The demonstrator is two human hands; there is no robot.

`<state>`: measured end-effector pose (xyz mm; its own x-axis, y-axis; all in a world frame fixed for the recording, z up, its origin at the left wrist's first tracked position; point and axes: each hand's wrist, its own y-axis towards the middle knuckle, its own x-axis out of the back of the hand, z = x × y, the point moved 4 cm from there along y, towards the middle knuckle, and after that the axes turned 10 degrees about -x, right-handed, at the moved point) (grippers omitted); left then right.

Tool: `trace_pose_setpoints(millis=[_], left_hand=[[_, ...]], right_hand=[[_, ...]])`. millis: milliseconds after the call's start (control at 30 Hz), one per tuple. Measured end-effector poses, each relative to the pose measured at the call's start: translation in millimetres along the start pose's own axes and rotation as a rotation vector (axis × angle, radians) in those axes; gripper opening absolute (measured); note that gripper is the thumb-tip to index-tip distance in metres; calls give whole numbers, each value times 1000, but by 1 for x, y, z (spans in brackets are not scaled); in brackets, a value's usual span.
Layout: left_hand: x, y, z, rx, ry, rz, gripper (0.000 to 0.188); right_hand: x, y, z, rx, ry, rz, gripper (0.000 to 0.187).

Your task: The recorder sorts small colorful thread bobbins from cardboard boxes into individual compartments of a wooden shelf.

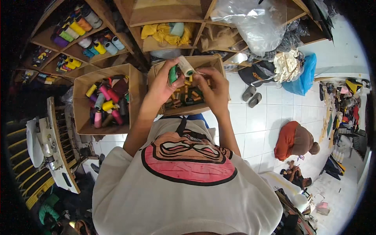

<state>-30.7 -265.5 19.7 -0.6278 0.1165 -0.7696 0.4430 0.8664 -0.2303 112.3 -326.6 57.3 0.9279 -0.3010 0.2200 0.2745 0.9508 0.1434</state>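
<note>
My left hand [166, 83] is wrapped round a green thread spool [172, 74] and a cream-white thread cone [184, 64], side by side. The cone tilts with its lower end toward my right hand [213, 88]. There the thumb and fingers are pinched together at the cone's end; what they grip, if anything, is too small to make out. Both hands are above an open cardboard box [186, 111]. Inside it lie many small spools [177, 102] in orange-brown and dark colours, partly hidden by my hands.
Left of it stands another cardboard box [84, 124] with thread cones in several colours. Wooden shelves [164, 18] ahead carry more cones and plastic bags. Slippers [251, 96] lie on the white tiled floor [254, 119]. Other people [295, 141] are on the floor at the right.
</note>
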Motion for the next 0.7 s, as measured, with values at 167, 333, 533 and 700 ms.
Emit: trace_pose_setpoints(millis=[167, 333, 533, 700], left_hand=[[5, -27, -30, -63, 18, -14, 28], [5, -44, -49, -140, 75, 70, 32], [10, -66, -73, -353, 342, 138, 33], [2, -84, -93, -532, 571, 194, 35]], right_hand=[[-13, -11, 22, 93, 135, -62, 16], [-28, -19, 47, 45, 82, -22, 25], [-46, -26, 73, 239, 23, -27, 17], [-53, -31, 74, 271, 44, -59, 13]])
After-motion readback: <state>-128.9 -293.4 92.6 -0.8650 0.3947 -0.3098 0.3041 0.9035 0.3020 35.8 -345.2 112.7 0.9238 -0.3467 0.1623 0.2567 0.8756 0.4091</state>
